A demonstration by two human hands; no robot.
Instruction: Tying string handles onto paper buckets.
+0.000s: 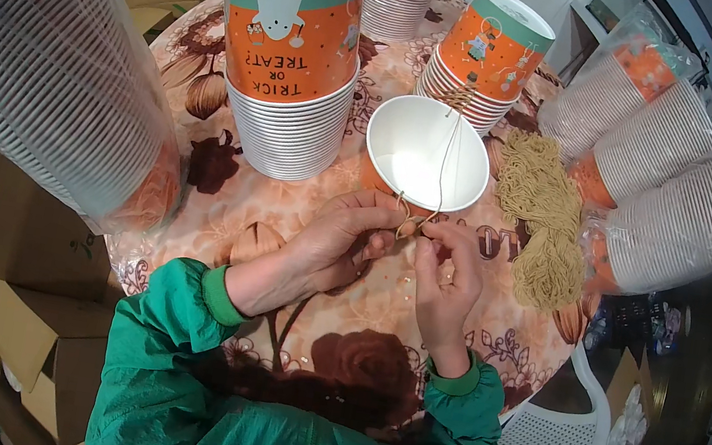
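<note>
An orange paper bucket [386, 148] with a white inside stands tilted on the table, its mouth toward me. A thin tan cord [444, 167] runs from its far rim across the opening to the near rim. At that near rim my left hand [339, 239] is closed in a pinch on a small loop of the cord. Close beside it, my right hand [449, 279] pinches the cord too, thumb against forefinger. The fingers partly hide how the cord passes through the rim. Right of the bucket lies a loose bundle of tan cords [546, 225].
Upside-down stacks of orange and green printed buckets [294, 54] [495, 49] stand behind on the flowered tablecloth [282, 220]. Plastic-wrapped bucket stacks lie at right [672, 226] and stand at left [70, 84]. Cardboard boxes [40, 219] sit lower left, a white plastic chair [554, 440] lower right.
</note>
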